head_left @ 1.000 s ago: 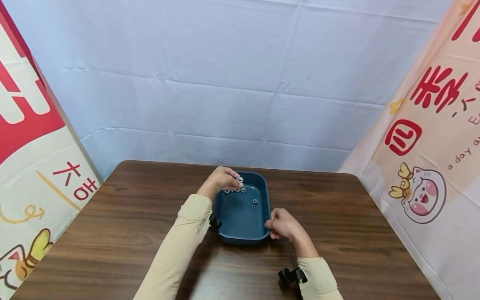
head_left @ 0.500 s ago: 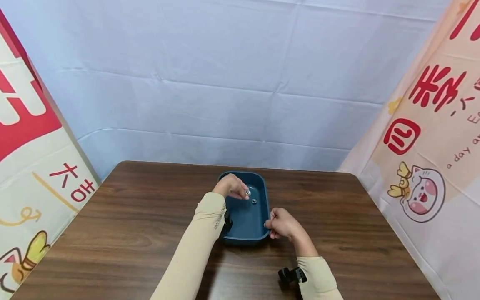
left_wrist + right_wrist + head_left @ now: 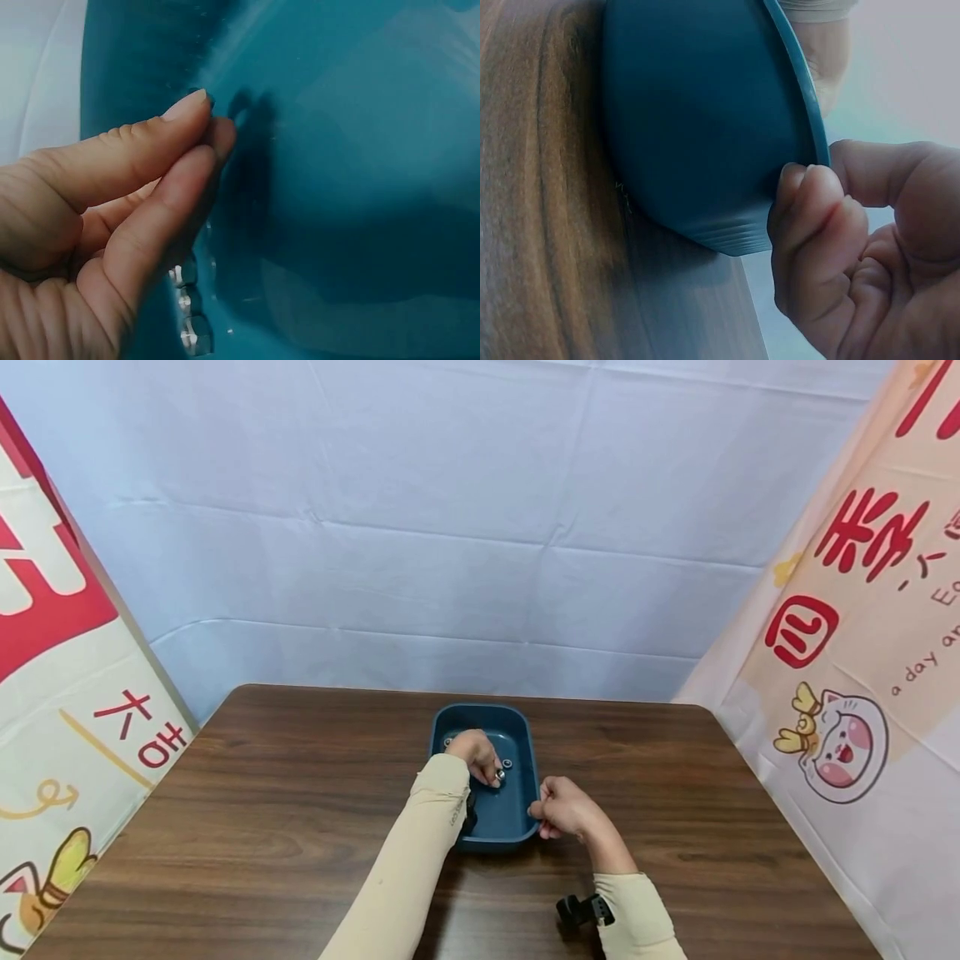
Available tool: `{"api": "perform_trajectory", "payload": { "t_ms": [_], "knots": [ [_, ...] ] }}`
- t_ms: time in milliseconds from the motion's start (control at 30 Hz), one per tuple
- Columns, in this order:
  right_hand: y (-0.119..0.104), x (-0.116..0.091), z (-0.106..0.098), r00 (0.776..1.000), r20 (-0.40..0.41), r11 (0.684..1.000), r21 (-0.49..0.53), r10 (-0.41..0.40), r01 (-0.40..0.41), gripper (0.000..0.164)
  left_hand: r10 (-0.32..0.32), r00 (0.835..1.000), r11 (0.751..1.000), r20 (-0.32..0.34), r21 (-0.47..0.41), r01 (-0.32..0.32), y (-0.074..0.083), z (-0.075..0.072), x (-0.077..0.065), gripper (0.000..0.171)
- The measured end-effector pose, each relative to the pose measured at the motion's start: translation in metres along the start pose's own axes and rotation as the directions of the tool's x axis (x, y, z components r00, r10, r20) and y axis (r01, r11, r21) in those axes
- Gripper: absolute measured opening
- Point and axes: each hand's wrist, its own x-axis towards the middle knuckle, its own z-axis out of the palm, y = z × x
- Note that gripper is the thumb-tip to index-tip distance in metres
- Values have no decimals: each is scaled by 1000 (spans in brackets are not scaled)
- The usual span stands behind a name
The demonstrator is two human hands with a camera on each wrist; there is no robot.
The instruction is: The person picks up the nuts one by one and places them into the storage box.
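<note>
A dark blue rectangular plastic bin (image 3: 501, 817) stands on the brown wooden table. Inside it, my left hand (image 3: 480, 757) pinches a small metal nut (image 3: 500, 774) between thumb and fingertips, low over the floor. In the left wrist view, the fingers mostly cover that nut. Another nut (image 3: 507, 764) lies just beyond the fingertips. A row of several nuts (image 3: 196, 334) shows below the left hand in the left wrist view; in the head view only an end nut (image 3: 447, 742) shows. At the near right corner, my right hand (image 3: 566, 808) grips the bin's rim (image 3: 810, 97) between thumb and curled fingers.
The wooden table (image 3: 300, 785) extends on both sides of the bin. A pale cloth (image 3: 420, 527) hangs behind the table, and printed cloths (image 3: 847, 710) hang at left and right. Black wrist cameras (image 3: 583, 912) sit on both wrists.
My left hand has moved from the bin's far side toward the near right and down, carrying the nut to beside the lone nut. My right hand stays on the rim.
</note>
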Motion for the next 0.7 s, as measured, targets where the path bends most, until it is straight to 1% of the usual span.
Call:
{"api": "perform_trajectory", "payload": {
  "t_ms": [167,233,300,367,467,533,700],
  "knots": [
    [-2,-2,0,1000,3,1000,-2,2,-2,14,-16,998,1000,-62,-25,15,-1,5,0,15],
    [-2,-2,0,1000,4,1000,-1,2,-2,14,-15,996,1000,-86,-11,15,-1,6,-1,13],
    [-1,-1,0,1000,3,1000,0,5,-5,14,-5,994,999,-109,47,10,-2,6,1,12],
    [-1,-1,0,1000,0,1000,2,11,-11,14,7,992,992,-123,127,8,-1,6,3,10],
    [0,0,0,1000,-4,1000,3,12,-12,14,31,991,967,-134,255,4,-1,4,6,10],
    [0,0,-1,1000,-8,1000,3,15,-15,14,36,991,951,-129,308,6,-1,3,7,11],
    [1,2,-3,999,-19,1000,-2,28,-28,14,19,992,955,-129,296,20,0,0,9,12]
  ]
}}
